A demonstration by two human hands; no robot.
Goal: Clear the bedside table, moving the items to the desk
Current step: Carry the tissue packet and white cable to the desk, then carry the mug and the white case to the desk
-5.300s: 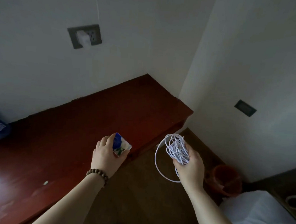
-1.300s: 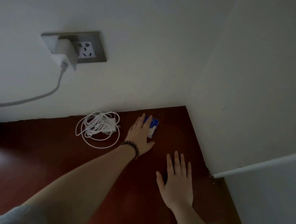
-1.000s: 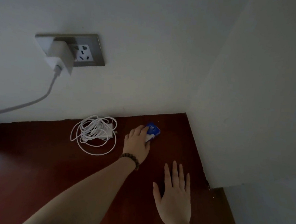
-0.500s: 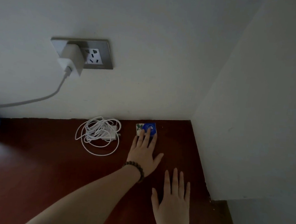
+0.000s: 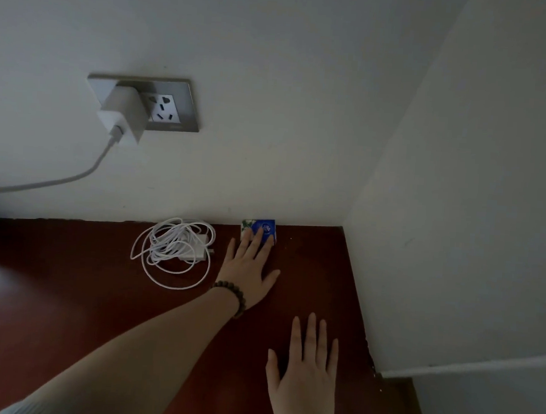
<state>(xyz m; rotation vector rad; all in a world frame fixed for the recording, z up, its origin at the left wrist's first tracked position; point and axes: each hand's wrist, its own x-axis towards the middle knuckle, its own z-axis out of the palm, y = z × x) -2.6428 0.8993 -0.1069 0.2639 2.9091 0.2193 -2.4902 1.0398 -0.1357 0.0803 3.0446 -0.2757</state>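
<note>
the small blue packet (image 5: 259,229) lies flat on the dark red desk (image 5: 65,289), pushed right up against the back wall near the corner, a spot where it is out of the way and unlikely to slide off the front edge. the left hand (image 5: 248,268) is stretched out flat with its fingertips (image 5: 258,238) resting on the near edge of the packet; the hand is not closed around anything, and it looks more like a nudge or a press to square the packet against the wall than a grip. just beside the hand to the left, the coiled white cable (image 5: 175,248) with its small plug block sits loose on the desk, close to the wall and below the wall socket (image 5: 172,109), where a separate charger (image 5: 124,117) is plugged in. the right hand (image 5: 307,371) lies palm down, fingers spread and empty, on the bare wood near the right edge, seemingly propping the person during the long reach. both items appear set down, so this trip to the desk looks about finished.
</note>
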